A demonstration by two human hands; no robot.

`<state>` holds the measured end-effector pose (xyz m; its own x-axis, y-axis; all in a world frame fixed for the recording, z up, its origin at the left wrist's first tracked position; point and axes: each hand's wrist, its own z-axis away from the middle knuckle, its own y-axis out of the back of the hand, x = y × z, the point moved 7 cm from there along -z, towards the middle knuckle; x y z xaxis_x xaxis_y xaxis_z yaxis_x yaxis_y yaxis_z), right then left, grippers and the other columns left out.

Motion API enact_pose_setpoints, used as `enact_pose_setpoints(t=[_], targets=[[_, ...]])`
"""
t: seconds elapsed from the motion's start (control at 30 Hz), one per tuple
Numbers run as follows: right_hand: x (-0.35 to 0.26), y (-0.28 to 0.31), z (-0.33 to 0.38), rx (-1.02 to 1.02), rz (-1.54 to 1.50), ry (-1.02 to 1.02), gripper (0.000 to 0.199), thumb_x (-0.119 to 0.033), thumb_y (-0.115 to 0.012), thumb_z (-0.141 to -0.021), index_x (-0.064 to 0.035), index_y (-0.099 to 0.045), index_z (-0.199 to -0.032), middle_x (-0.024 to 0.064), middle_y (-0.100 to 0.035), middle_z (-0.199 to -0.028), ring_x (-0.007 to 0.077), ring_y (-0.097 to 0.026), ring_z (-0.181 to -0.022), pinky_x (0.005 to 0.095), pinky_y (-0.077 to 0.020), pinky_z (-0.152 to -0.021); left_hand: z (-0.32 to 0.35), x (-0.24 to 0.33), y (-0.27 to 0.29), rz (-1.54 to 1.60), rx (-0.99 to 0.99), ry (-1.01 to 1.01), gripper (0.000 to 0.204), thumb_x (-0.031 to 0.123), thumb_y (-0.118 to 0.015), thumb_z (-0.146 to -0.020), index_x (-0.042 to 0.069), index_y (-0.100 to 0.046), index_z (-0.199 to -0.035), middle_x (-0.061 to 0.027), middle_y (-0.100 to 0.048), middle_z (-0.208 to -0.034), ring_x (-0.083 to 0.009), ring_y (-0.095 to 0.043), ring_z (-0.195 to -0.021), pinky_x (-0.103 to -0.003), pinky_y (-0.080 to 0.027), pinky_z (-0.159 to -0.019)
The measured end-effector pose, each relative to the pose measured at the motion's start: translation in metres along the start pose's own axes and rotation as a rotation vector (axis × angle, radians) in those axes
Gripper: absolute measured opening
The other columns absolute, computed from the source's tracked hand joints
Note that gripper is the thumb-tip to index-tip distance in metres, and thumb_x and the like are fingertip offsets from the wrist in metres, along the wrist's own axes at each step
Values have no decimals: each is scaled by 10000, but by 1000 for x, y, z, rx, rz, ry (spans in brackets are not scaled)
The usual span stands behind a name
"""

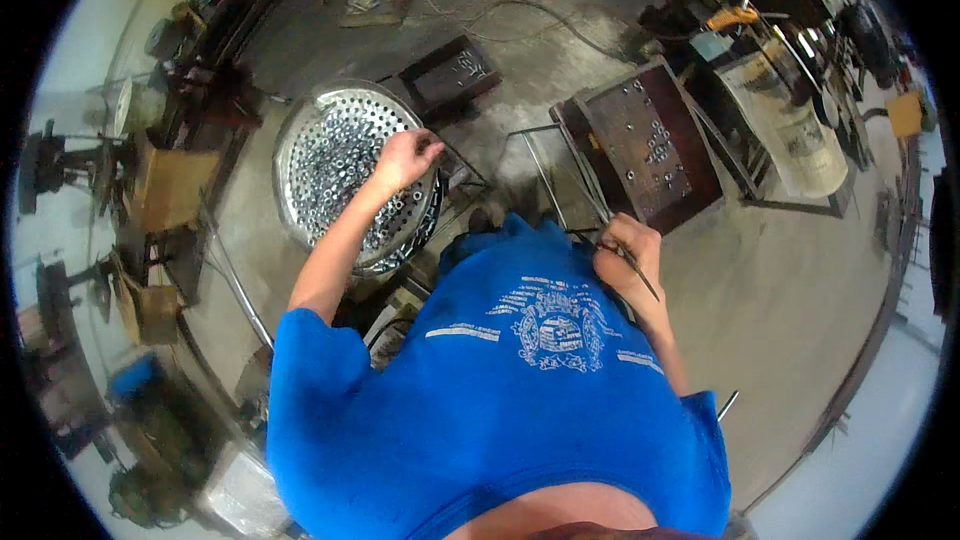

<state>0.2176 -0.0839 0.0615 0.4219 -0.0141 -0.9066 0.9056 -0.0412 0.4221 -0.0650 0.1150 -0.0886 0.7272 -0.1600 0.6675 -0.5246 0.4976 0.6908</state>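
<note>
The left hand is pinched over the right rim of the left pan, contents indeterminable, the right hand grips a thin tool near the right tray, and with nuts heaped in the pan against few in the tray, much apparently remains.

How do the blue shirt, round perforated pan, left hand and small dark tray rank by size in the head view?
Blue shirt (nearest the camera)
Round perforated pan
Small dark tray
Left hand
</note>
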Motion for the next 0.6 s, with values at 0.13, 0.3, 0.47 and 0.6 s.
enact_pose_setpoints(t=[0.13, 0.3, 0.47, 0.6], targets=[[-18, -7, -13, -51, -82, 90, 191, -82, -596, -615, 4, -433, -667, 115, -392, -641, 248, -394, -554, 346, -302, -516, 3, 68, -23, 787, -179, 15, 197, 126, -605, -906, -60, -594, -971, -92, -633, -639, -155, -623, -535, -286, -523, -478], [-28, -7, -19, -59, -201, 154, 191, -87, -591, -610, 6, -438, -675, 112, -415, -648, 243, -417, -572, 335, -318, -531, 12, 109, -46, 941, -420, -33, 239, 155, -621, -899, -51, -587, -1015, -101, -648, -681, -198, -660, -620, -298, -542, -613], [-27, -3, -11, -37, -250, 161, 192, -86, -583, -603, 9, -425, -659, 110, -407, -637, 243, -403, -545, 344, -309, -509, 20, 123, -47, 805, -469, -135, 285, 73, -625, -878, -54, -511, -1107, -109, -661, -763, -210, -681, -780, -312, -545, -726], [-32, 0, -11, -75, -254, 153, 196, -97, -577, -613, 10, -417, -653, 113, -401, -630, 248, -393, -537, 351, -302, -504, 20, 139, -40, 427, -387, -269, 221, -8, -616, -847, -42, -562, -1059, -85, -680, -917, -154, -646, -943, -308, -530, -790]])
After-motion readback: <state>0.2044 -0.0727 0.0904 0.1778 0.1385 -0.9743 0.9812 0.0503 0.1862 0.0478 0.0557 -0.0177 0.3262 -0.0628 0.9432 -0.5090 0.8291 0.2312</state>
